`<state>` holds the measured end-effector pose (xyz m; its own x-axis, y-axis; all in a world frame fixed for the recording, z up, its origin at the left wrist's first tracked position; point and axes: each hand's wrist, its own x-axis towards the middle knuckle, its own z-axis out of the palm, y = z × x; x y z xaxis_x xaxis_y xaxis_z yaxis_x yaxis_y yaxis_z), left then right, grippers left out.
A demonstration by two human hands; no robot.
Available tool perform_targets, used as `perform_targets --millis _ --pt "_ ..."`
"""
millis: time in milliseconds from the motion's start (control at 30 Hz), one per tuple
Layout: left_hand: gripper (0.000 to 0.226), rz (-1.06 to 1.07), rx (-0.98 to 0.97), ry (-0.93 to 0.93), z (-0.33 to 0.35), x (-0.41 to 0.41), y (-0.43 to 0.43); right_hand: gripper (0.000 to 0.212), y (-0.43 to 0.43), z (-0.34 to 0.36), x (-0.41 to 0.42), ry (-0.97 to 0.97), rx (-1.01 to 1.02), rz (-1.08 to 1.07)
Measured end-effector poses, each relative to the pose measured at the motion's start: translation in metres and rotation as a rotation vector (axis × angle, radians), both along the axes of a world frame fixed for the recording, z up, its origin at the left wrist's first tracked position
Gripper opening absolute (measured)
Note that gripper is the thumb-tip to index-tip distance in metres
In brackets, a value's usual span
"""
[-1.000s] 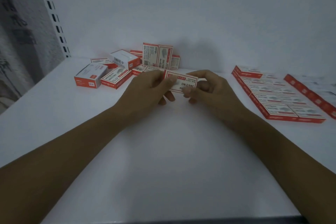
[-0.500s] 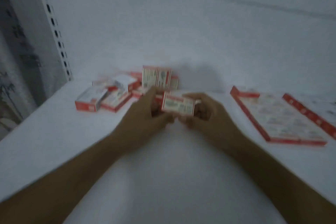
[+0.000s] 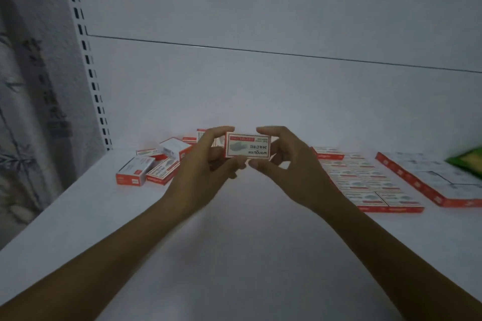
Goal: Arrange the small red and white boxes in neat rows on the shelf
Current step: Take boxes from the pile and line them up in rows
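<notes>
left hand (image 3: 206,164) and right hand (image 3: 284,161) pinch one small box (image 3: 247,145) by its ends, lifted above the shelf (image 3: 234,255), print upside down | step: orienting before placing | next: turn it, set it flush into neat rows (image 3: 365,185) right | loose pile (image 3: 159,161) waits back left

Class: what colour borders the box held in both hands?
Red, on the box; head view.

White shelf (image 3: 247,255); boxes (image 3: 365,182) on it
</notes>
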<state>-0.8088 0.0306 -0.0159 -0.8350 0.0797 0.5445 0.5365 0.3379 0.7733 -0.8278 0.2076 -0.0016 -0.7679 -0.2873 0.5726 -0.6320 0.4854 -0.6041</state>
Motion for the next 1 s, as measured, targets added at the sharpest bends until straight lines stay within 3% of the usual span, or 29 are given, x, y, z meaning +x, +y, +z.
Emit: perform_targets --millis 267,433,533,700,833,1000 --pt "0.048 0.001 0.056 -0.027 0.018 0.013 0.038 0.044 0.039 0.024 0.003 0.143 0.102 -0.026" --pt "0.058 -0.155 0.515 -0.31 0.024 0.006 0.082 0.045 0.076 0.024 -0.003 0.164 0.022 -0.046" --pt "0.048 -0.284 0.687 -0.453 0.024 -0.001 0.116 0.045 0.107 0.023 -0.01 0.187 0.012 -0.042" --pt "0.024 -0.217 0.671 -0.431 0.025 -0.011 0.184 0.047 0.17 0.023 -0.019 0.165 0.039 -0.021" --pt "0.021 -0.207 0.681 -0.438 0.024 -0.021 0.231 0.047 0.217 0.019 -0.028 0.127 0.053 -0.017" --pt "0.023 -0.089 0.45 -0.413 0.016 -0.037 0.27 0.045 0.262 0.01 -0.048 0.171 0.124 -0.066"
